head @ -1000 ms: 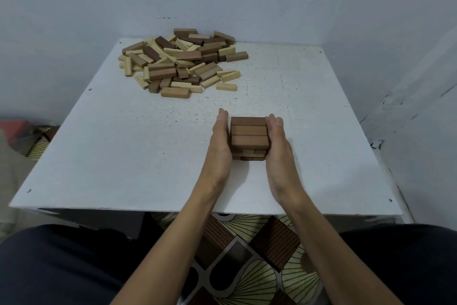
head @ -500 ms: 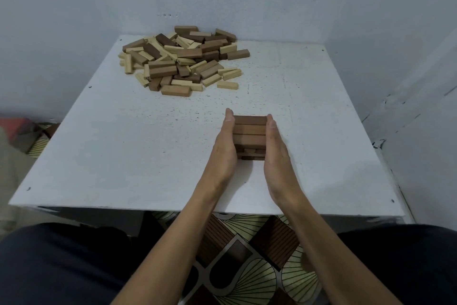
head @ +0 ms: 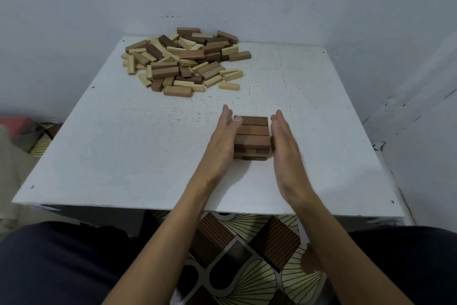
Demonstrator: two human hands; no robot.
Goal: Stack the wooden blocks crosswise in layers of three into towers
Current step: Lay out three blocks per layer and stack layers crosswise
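A short tower of brown wooden blocks (head: 252, 135) stands on the white table (head: 123, 156), right of centre, with three blocks side by side on top and crossed layers below. My left hand (head: 222, 141) lies flat against its left side, fingers straight, thumb touching the top edge. My right hand (head: 286, 148) is held flat beside the tower's right side, with a thin gap at the fingertips. A loose pile of light and dark blocks (head: 183, 62) lies at the far left of the table.
Grey walls close in behind the table and on the right. The table's front edge (head: 197, 209) is just above my knees. A patterned floor mat (head: 242, 267) shows below. Bare tabletop lies between the pile and the tower.
Both hands were pressing the tower's sides; now my right hand has eased slightly off to the right. The tower has not moved.
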